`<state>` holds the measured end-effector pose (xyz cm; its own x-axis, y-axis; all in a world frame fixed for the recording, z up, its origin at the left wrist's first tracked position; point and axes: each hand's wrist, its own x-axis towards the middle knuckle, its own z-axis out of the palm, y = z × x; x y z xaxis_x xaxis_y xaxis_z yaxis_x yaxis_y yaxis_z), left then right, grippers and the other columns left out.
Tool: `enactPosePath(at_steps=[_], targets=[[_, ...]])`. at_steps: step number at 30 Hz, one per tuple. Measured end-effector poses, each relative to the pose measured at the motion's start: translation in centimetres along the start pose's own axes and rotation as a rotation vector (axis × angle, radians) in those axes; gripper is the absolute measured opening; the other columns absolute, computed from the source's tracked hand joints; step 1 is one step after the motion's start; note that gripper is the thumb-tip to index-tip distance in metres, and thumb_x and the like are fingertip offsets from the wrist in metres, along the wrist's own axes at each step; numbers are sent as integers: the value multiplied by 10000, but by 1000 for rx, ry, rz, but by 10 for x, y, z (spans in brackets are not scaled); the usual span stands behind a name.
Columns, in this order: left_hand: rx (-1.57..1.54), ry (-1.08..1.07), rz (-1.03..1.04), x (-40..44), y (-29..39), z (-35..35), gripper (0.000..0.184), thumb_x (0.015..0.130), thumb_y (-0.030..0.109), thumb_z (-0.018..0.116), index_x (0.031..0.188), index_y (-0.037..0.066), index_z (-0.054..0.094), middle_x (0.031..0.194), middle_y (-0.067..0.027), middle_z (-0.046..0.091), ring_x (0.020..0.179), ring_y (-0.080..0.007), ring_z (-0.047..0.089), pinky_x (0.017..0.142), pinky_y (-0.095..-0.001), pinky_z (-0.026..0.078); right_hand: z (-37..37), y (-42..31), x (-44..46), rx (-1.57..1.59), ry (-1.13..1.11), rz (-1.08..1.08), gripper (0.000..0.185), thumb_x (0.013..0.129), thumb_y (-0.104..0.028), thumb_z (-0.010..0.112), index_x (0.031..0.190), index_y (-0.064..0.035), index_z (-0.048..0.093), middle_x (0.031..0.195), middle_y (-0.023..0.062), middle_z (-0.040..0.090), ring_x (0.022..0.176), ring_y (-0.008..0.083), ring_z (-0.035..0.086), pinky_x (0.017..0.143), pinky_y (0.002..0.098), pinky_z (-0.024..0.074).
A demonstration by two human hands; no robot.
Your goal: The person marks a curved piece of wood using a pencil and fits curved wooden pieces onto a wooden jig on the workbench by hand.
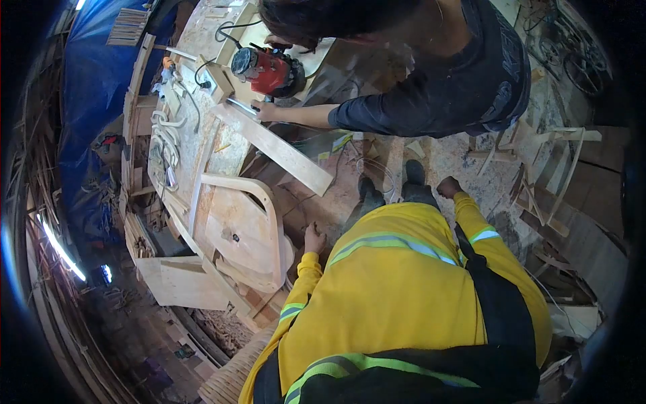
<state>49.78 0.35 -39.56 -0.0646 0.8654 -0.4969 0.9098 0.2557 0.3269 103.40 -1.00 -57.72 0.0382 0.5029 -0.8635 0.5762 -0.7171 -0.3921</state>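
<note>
My left hand hangs at my side with its fingers curled in, and I see nothing in it. Just beyond it lies a pale wooden panel with a rounded wooden frame around its edge; hand and wood look apart. On my other side, my right hand is closed in a loose fist above the littered floor, touching nothing. In front of me, a co-worker's hand rests by the end of a long wooden board. A red router stands close to that hand.
A co-worker in a dark shirt leans over the workbench. Curved wooden pieces lie on its far side. To the right are scrap wood frames and a bicycle wheel. A blue tarp hangs at left.
</note>
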Motion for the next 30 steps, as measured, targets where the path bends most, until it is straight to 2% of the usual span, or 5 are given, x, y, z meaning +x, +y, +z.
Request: enactPosePath(at_steps=[4,13,16,19,30], targets=[[-19,-5,7,0,-2,2,638,737,142,638,1324,-17,445,1240,-248,545,1155,-389,523,988,-426,432,3,6,9,69,10,47,190,765,-198,639,642,-61,688,571,65,641,463,163,601,498,310,506],[-31,-10,-29,-2,6,5,655,741,133,644,1343,-18,436,1264,-248,539,1164,-373,530,996,-409,432,-8,0,6,-284,43,-66,207,764,-214,628,635,-61,684,562,73,636,473,169,612,526,320,513],[-51,-21,-29,-1,3,10,647,746,135,639,1341,-20,438,1270,-250,538,1164,-372,533,1001,-407,430,-16,-4,-5,15,18,16,211,762,-226,629,633,-70,686,555,69,633,472,166,610,541,316,513],[-100,-15,-9,6,-14,23,625,759,147,628,1331,-26,446,1267,-251,542,1163,-374,535,1003,-405,429,-20,-13,-12,-264,37,-76,225,778,-230,605,633,-81,689,556,60,636,469,162,607,538,310,506],[-120,-4,-37,5,-6,25,530,833,200,566,1289,-54,475,1226,-270,563,1154,-392,540,997,-421,430,-22,0,-3,-522,-16,-181,224,786,-236,584,650,-102,699,583,56,649,511,167,631,570,320,519]])
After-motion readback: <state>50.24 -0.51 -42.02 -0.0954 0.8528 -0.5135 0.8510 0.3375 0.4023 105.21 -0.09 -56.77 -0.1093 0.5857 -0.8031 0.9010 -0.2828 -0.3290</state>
